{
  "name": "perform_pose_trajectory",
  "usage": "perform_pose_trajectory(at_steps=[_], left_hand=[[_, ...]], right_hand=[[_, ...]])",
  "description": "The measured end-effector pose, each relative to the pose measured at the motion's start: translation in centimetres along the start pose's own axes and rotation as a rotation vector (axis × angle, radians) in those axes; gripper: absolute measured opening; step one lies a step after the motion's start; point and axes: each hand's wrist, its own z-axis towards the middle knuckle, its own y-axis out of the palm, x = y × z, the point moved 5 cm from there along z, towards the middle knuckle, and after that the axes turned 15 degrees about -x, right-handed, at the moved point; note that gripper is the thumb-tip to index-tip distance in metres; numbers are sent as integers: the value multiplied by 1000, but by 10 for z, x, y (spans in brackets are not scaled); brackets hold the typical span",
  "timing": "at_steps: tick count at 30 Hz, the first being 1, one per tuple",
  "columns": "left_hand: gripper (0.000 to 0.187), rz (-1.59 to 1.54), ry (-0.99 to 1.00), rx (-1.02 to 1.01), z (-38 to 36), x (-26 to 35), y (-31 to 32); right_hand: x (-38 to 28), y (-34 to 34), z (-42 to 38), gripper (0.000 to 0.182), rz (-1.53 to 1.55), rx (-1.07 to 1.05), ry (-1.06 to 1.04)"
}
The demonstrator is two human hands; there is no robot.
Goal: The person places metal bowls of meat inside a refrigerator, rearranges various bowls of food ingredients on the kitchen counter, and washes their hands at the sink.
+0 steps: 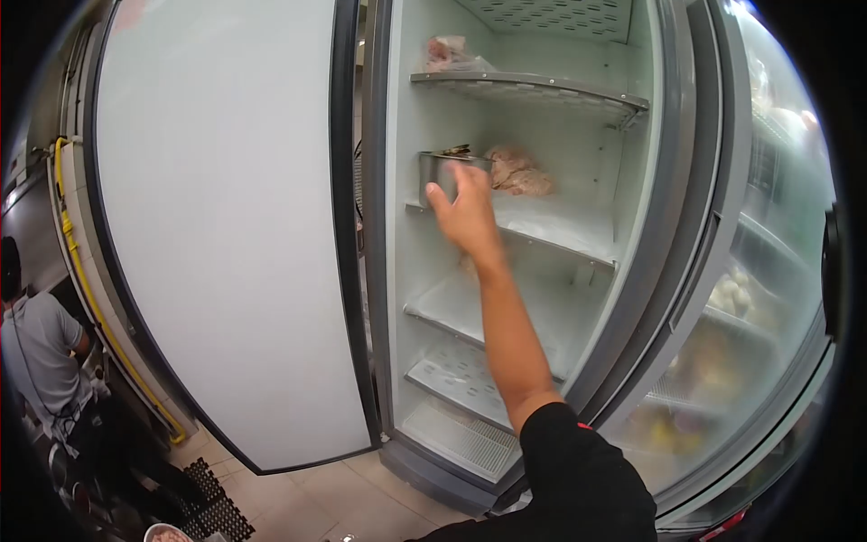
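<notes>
My right hand (462,203) reaches into the open upright fridge, in front of a metal container (435,170) on a middle shelf (560,237). Its thumb and fingers are apart, with nothing visible between them; whether the fingertips touch the container cannot be made out. Something dark and thin lies across the container's top. Beside the container, to the right, is a pale pinkish lump of food (521,173). My left hand is out of view.
The fridge door (226,226) stands open at left. On the upper shelf (542,88) is a bagged pink item (447,54). A glass-doored fridge (722,334) is at right. Another person (45,343) stands far left. A bowl of pink pieces (167,533) shows at the bottom.
</notes>
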Motion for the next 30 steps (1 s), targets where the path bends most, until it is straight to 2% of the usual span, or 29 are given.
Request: perform_pose_trajectory(at_steps=[2, 3, 5, 6, 8, 9, 11, 13, 14, 15, 16, 18, 19, 21, 22, 24, 28, 30], left_hand=[[64, -4, 119, -35, 27, 18, -14], [64, 2, 134, -38, 27, 36, -22], [63, 76, 237, 7, 23, 81, -38], [63, 87, 253, 2, 33, 83, -36], [59, -74, 379, -30, 45, 84, -29], [59, -71, 372, -31, 45, 85, -27], [56, -55, 333, -190, 42, 84, -11], [55, -43, 297, -228, 46, 62, 4], [54, -29, 268, -261, 48, 47, 16], [65, -225, 172, -313, 61, 24, 23], [65, -227, 148, -322, 62, 12, 27], [65, -296, 149, -279, 58, -5, 32], [66, -375, 135, -273, 55, -12, 33], [65, -400, 115, -233, 35, -11, 31], [65, -408, 113, -191, 25, -6, 25], [63, -417, 72, -182, 7, 7, 20], [56, -544, 82, -111, -3, -7, 13], [56, -537, 100, -86, -1, -1, 6]], right_hand=[[33, -11, 13, 50, -561, 128, 257], [37, -19, 16, 50, -572, 141, 256], [50, -27, 27, 58, -465, -156, 324], [55, -33, 32, 58, -476, -141, 329], [59, -29, 35, 56, -278, -198, 336], [53, -32, 36, 56, -309, -211, 361], [66, -30, 47, 58, -316, -247, 354], [76, -27, 61, 60, -326, -293, 353], [80, -25, 66, 61, -358, -274, 356], [83, -22, 67, 62, -388, -257, 359], [86, -17, 67, 62, -383, -276, 376], [83, -18, 67, 61, -447, -122, 399], [81, -15, 66, 61, -443, -141, 402], [77, -22, 59, 61, -325, -30, 426], [74, -22, 55, 61, -321, -44, 429], [62, -36, 42, 61, -274, 107, 420], [65, -53, 34, 59, -282, 86, 336], [50, -69, 27, 56, -73, 119, 377]])
